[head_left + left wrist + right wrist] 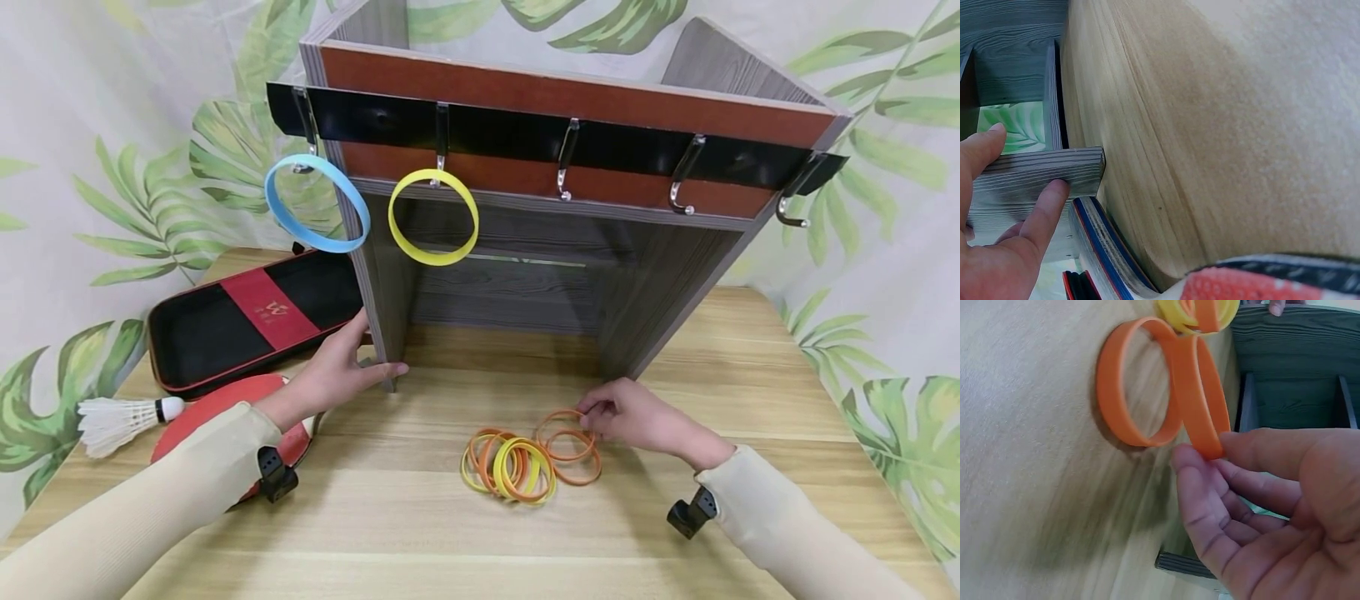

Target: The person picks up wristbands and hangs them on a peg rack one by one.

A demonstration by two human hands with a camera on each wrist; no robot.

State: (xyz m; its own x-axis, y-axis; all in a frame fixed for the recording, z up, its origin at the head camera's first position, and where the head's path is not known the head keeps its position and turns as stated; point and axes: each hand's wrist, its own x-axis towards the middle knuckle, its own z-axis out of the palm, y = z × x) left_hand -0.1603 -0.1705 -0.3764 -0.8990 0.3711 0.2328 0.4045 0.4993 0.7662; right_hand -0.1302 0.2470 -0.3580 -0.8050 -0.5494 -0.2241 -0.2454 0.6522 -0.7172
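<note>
Head — five hooks (pixel 569 158), one pinched orange band (pixel 1190 394)

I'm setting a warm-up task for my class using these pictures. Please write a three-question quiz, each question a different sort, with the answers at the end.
1. Multiple choice: What does the right hand pinch?
a) a bat
b) an orange band
c) a case

2. True or false: The left hand holds the shuttlecock.

3. Count: How many of the five hooks on the black strip carry no band?

Key:
1. b
2. False; it holds the rack's side panel.
3. Three; a blue band hangs on one of the other two and a yellow band on the other.
</note>
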